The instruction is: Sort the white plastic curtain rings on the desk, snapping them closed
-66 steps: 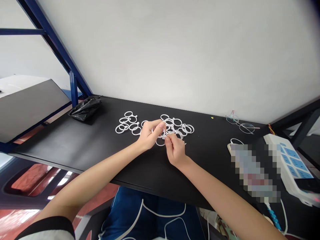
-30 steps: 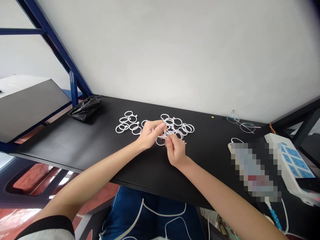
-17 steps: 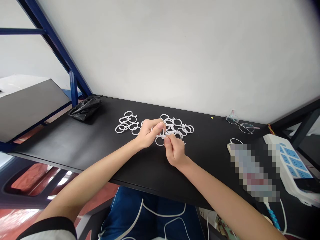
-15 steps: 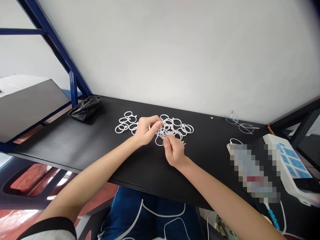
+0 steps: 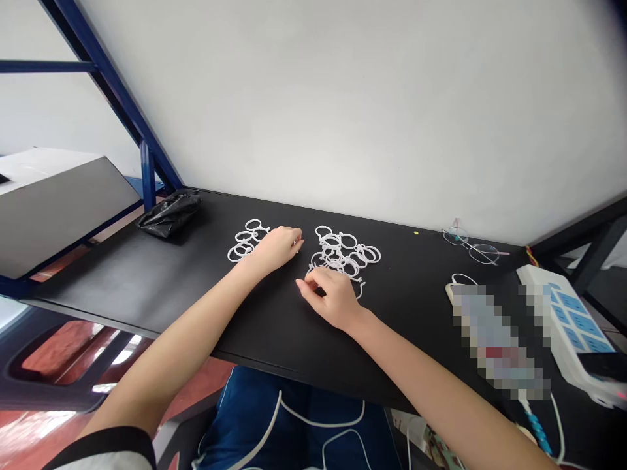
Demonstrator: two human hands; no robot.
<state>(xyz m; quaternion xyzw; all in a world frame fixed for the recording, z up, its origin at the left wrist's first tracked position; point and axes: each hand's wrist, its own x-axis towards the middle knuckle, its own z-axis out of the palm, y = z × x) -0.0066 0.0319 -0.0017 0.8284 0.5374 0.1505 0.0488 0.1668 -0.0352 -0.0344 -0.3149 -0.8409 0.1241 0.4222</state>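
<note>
Fingers of the left hand (image 5: 275, 248) bunch together; those of the right hand (image 5: 334, 299) curl. Whether either pinches anything is unclear. Thin white plastic-looking rings (image 5: 334, 252) lie just beyond the right, others left, on the flat black table (image 5: 161, 281). Likely light and springy, best pinched at the rim.

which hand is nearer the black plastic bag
Left. The left hand is right of the black plastic bag, apart from it; the right hand is farther right, by the larger cluster of white rings.

White rings (image 5: 335, 260) overlapping in pile; second ring cluster (image 5: 243, 250) at left, partly hidden
</note>
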